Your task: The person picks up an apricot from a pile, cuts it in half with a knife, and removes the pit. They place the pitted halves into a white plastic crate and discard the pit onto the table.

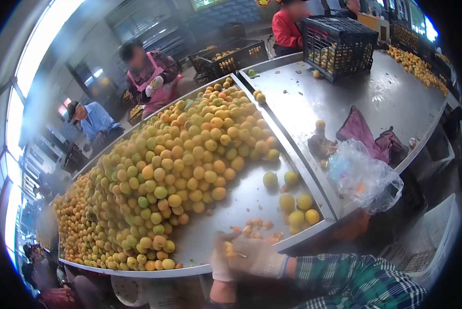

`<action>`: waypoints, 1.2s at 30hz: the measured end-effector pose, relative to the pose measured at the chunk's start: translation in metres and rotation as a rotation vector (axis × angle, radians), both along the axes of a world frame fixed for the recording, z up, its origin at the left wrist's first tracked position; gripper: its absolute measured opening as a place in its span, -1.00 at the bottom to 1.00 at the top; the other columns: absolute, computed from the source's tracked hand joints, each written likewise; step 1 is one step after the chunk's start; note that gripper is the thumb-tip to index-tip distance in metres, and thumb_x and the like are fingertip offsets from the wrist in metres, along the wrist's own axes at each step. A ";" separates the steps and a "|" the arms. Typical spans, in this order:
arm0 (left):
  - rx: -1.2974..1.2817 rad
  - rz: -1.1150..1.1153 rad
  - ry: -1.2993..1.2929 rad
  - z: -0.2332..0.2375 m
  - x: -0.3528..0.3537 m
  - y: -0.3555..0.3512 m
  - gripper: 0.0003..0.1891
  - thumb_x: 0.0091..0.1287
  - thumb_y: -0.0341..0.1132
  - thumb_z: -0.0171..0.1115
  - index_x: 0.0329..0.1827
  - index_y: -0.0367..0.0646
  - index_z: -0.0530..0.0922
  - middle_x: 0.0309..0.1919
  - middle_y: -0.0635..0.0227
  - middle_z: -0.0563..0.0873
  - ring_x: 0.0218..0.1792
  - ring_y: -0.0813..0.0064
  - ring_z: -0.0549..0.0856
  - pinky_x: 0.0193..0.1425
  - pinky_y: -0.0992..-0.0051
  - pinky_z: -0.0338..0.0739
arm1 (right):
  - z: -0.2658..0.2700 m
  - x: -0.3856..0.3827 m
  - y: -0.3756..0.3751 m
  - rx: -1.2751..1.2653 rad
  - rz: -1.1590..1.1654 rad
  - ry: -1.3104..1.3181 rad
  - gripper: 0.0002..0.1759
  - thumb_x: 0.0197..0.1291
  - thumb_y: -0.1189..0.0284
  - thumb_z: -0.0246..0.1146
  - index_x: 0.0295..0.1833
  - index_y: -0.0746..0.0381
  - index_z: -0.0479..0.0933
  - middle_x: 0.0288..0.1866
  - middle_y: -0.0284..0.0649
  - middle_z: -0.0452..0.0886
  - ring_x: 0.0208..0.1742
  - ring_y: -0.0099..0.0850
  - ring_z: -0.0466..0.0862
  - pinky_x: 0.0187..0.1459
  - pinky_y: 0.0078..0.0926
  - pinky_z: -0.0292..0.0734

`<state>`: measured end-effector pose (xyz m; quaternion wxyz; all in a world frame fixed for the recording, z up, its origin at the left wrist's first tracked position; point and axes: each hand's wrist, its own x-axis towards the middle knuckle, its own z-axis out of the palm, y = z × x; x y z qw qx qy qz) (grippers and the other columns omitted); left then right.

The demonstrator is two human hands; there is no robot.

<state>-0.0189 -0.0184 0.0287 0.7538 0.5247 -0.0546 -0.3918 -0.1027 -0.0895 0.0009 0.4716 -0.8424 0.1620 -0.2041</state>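
Observation:
Both my hands wear pale gloves and meet at the near edge of the metal table, partly smeared by motion. My left hand (221, 263) is closed around a yellow-orange apricot (229, 250). Against that fruit my right hand (264, 261) is closed too, and a thin, shiny bit shows by its fingers; what it is I cannot make out. Just beyond the hands lie several small orange-brown pieces (256, 226), perhaps apricot halves or pits. A large heap of apricots (179, 159) spreads to the left, and several greenish-yellow apricots (295, 219) sit in the table's near right corner.
A raised metal rim (287, 139) divides the table. On its right side are a clear plastic bag (364, 177), a purple cloth (358, 131) and a black crate of fruit (339, 49). A white basket (429, 242) stands at lower right. Other people work across the table.

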 end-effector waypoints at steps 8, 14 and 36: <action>-0.009 0.057 0.201 -0.012 0.020 0.008 -0.43 0.45 0.26 -0.10 -0.17 -0.12 0.54 -0.52 0.45 0.48 -0.53 0.64 0.43 -0.48 0.66 0.31 | 0.010 0.000 -0.029 -0.116 0.084 -0.114 -0.65 -0.07 0.58 0.26 -0.09 0.12 0.49 -0.50 -0.30 0.44 -0.52 -0.52 0.57 -0.51 -0.49 0.52; -0.129 0.058 0.278 -0.002 0.023 0.003 -0.38 0.47 0.24 -0.14 0.10 -0.21 0.48 -0.36 0.40 0.49 -0.45 0.59 0.39 -0.38 0.58 0.32 | 0.027 0.007 -0.033 1.280 -0.313 -0.070 -0.79 0.25 0.29 0.26 -0.20 0.22 0.54 -0.48 -0.36 0.52 -0.61 -0.56 0.51 -0.64 -0.64 0.41; -0.243 0.014 0.306 -0.042 0.009 -0.003 -0.64 0.50 -0.26 0.06 0.25 -0.25 0.35 -0.14 0.25 0.57 -0.20 0.42 0.63 -0.19 0.46 0.56 | 0.035 -0.024 -0.098 1.083 -0.459 -0.582 -0.75 0.36 0.25 0.14 -0.12 0.23 0.51 -0.41 -0.35 0.45 -0.63 -0.66 0.25 -0.63 -0.69 0.13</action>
